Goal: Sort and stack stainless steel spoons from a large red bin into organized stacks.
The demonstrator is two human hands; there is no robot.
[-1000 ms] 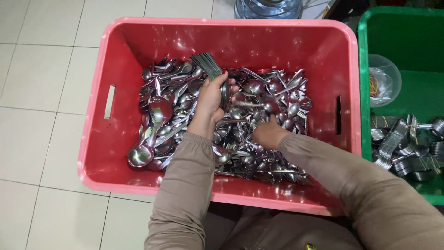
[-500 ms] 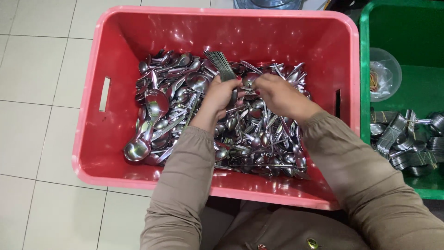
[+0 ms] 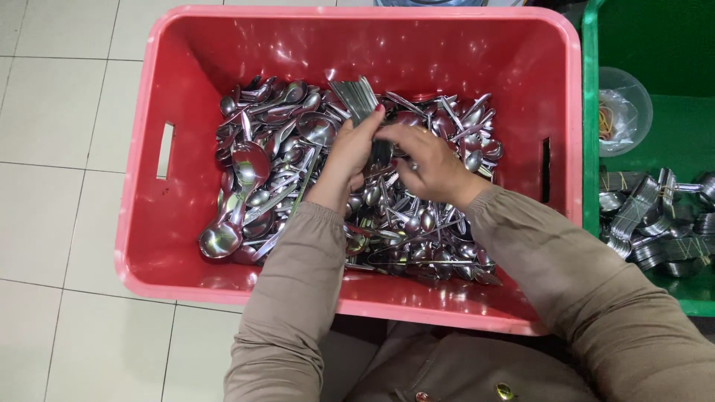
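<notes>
Head view. The left hand (image 3: 350, 160) gripped a bundle of spoon handles (image 3: 357, 99), fanned upright above the loose spoons (image 3: 298, 171) near the far wall of the red crate (image 3: 149, 246). The right hand (image 3: 432, 165), half a second earlier still apart over the heap, had closed in to touch the bundle's lower end, its fingers pinched around a spoon there; the bundle thus appeared to be gaining a piece. Both wrists met mid-crate, sleeves crossing the near rim. Banded bundles (image 3: 648, 223) lay in the green crate (image 3: 596, 112) at right.
</notes>
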